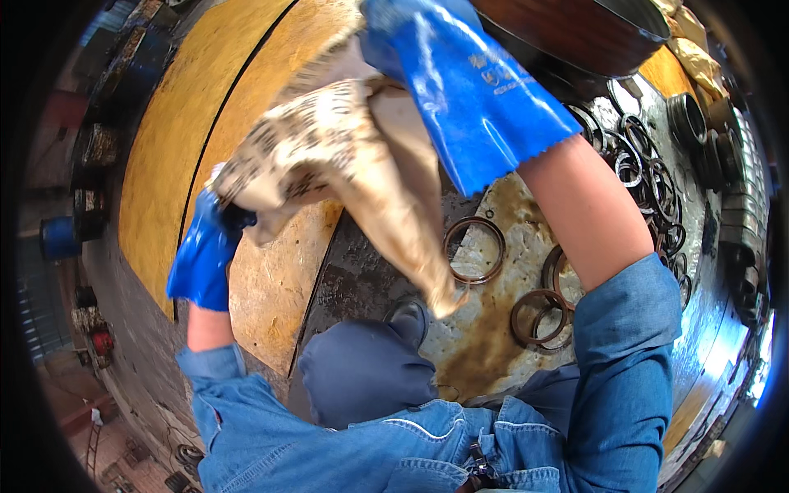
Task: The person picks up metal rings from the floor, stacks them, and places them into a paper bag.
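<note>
As left fingers [237,215] and right fingers [381,54] grip the printed paper sack [329,135], it sags. Even tension should limit tearing.

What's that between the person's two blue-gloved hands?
In the head view, a creased tan sack-like sheet with dark printing, slightly blurred, stretches from the left hand up to the right hand.

**Slick gloves, matt paper**

Right glove [468,94] and left glove [201,259]: smooth, glossy, rubbery-looking. Sack [320,144]: papery, creased, matt. Jacket [329,452]: woven denim, dull. Trousers [362,374]: smooth matt cloth. Basin [588,33]: dark, metal-looking, some shine. Yellow floor panel [168,156]: scuffed.
</note>
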A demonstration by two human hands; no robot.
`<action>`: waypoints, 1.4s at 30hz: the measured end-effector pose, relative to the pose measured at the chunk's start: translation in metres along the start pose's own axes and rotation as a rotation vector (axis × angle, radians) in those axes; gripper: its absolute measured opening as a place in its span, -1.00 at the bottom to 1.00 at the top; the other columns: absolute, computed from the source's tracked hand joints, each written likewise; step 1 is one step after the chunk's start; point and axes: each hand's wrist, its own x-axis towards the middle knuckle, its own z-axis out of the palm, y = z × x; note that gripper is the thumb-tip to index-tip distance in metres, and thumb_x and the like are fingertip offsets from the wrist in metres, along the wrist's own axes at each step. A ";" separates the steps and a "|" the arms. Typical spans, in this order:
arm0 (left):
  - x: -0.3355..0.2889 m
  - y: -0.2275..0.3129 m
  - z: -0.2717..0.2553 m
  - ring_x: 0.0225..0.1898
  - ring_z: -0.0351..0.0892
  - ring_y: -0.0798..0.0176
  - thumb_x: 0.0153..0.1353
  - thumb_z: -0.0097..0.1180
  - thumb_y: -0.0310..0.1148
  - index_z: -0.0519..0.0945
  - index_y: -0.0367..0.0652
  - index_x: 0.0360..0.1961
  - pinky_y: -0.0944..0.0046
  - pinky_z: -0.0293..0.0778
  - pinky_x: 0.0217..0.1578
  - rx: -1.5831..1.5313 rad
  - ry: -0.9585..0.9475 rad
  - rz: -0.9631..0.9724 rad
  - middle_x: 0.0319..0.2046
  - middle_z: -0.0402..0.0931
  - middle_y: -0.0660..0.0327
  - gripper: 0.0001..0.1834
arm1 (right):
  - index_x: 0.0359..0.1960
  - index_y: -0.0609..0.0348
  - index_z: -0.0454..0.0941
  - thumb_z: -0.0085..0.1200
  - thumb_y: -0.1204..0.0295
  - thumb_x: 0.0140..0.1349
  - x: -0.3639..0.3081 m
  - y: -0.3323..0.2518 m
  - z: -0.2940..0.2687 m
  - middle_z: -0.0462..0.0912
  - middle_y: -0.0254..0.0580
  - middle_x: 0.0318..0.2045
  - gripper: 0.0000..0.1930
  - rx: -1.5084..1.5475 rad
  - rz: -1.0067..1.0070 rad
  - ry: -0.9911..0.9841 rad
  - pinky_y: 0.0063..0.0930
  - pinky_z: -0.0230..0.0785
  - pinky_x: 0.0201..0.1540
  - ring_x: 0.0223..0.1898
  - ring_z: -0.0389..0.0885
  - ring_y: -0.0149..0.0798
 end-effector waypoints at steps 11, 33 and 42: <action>-0.009 0.027 -0.022 -0.66 0.32 0.40 0.39 0.00 -0.05 0.55 0.02 -0.27 0.33 0.21 -0.71 -0.115 0.120 -0.166 -0.56 0.48 0.32 -0.73 | -0.38 0.00 0.46 0.00 0.35 0.37 0.011 -0.002 0.013 0.42 -0.42 -0.53 -0.87 -0.309 0.146 -0.257 -0.53 0.30 -0.55 -0.55 0.43 -0.44; 0.049 0.092 0.164 -0.60 0.49 0.30 0.31 0.11 -0.24 0.60 -0.30 -0.21 0.33 0.37 -0.58 0.820 -0.121 0.463 -0.49 0.59 0.15 -0.72 | -0.23 0.22 0.63 0.17 0.13 0.19 -0.338 0.042 -0.123 0.69 0.04 -0.39 -0.64 -2.921 -0.395 1.234 -0.08 0.52 -0.23 -0.34 0.69 0.04; 0.043 0.103 0.222 -0.08 0.71 0.07 0.34 0.12 -0.04 0.56 -0.19 0.10 0.12 0.55 -0.12 1.572 0.621 0.994 -0.21 0.71 -0.01 -0.51 | -0.52 0.03 0.73 0.21 0.37 -0.10 -0.335 0.015 -0.317 0.65 -0.27 -0.58 -0.89 -3.772 -0.023 1.264 -0.18 0.33 -0.43 -0.47 0.61 -0.15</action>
